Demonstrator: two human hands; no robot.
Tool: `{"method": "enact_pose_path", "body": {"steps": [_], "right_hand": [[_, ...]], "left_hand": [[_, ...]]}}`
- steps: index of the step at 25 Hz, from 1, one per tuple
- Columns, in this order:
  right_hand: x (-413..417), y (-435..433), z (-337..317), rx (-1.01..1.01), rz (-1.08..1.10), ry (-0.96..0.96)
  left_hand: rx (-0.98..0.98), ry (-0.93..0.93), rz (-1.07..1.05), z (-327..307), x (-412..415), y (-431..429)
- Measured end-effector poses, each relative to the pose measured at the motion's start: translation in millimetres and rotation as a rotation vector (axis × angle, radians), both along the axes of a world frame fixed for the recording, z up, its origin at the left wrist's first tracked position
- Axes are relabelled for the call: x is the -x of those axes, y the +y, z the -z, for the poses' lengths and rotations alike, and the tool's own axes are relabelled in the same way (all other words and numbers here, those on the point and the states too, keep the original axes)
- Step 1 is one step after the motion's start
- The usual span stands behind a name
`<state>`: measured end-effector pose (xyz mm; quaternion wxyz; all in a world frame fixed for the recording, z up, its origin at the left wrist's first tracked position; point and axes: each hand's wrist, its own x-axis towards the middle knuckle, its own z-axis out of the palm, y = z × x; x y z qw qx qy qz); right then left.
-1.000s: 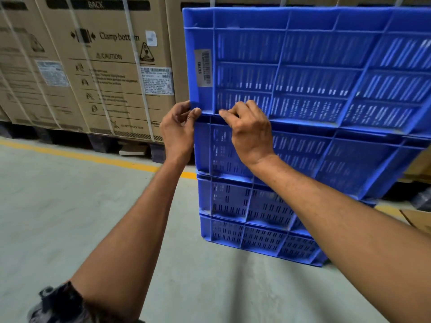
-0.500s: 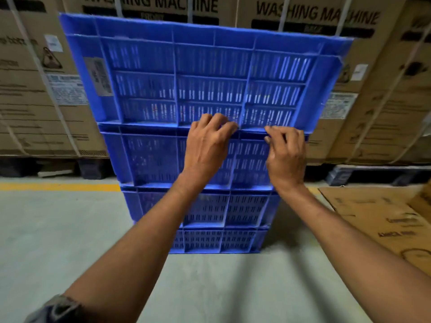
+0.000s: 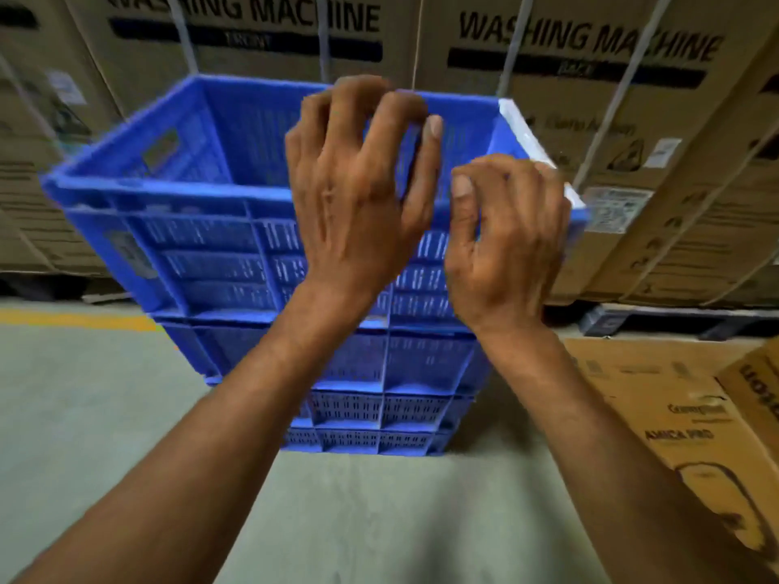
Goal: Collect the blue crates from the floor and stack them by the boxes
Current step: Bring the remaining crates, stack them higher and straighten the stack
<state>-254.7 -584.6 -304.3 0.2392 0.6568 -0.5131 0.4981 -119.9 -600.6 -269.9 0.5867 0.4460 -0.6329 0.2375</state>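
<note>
Head view: boxes [image 3: 611, 132] line the back. The crate stack [image 3: 379, 410] stands on the floor [image 3: 105, 415] just before them, as the task wants. The top crate [image 3: 202, 229] sits nested, likely for stability. Left hand [image 3: 358, 196] is half-curled and grips nothing. Right hand [image 3: 506, 246] is curled near the rim; contact unclear, blurred.

I count 4 crates [image 3: 219, 250] stacked, my 2 hands [image 3: 358, 196], and 2 boxes [image 3: 590, 90] lettered WASHING MACHINE.
</note>
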Motion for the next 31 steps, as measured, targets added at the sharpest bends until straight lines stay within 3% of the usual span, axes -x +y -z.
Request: {"method": "enact_pose_path", "body": {"steps": [2, 5, 7, 9, 13, 18, 20, 22, 24, 25, 28, 31], "right_hand": [[-8, -19, -33, -0.343, 0.077, 0.154], [-4, -24, -46, -0.717, 0.12, 0.349], [4, -29, -60, -0.951, -0.014, 0.417], [12, -39, -72, -1.135, -0.096, 0.473], [13, -52, -69, -1.123, -0.06, 0.522], [14, -56, -79, -1.208, -0.023, 0.486], [11, -51, -86, -1.336, -0.019, 0.456], [-4, -48, -99, -1.386, -0.121, 0.455], [-44, -50, -110, -1.33, -0.259, 0.463], [-73, -54, -112, -1.284, -0.325, 0.487], [-159, -78, -103, -1.377, -0.436, 0.515], [-189, -97, -100, -1.587, -0.384, 0.592]], "left_hand": [[-0.341, -0.049, -0.125, -37, -18, -29], [-1.063, -0.294, -0.026, -41, -69, -42], [-1.294, -0.508, -0.011, -42, -90, -36], [-1.304, -0.614, -0.011, -46, -92, -32], [-1.317, -0.641, -0.083, -52, -75, -46], [-1.481, -0.611, -0.041, -62, -70, -50], [-1.561, -0.52, 0.088, -60, -77, -53], [-1.438, -0.369, 0.159, -63, -105, -56], [-1.106, -0.28, -0.013, -66, -148, -72], [-1.033, -0.26, -0.133, -68, -174, -82], [-1.229, -0.306, -0.264, -68, -239, -127], [-1.414, -0.316, -0.122, -47, -263, -150]]}}
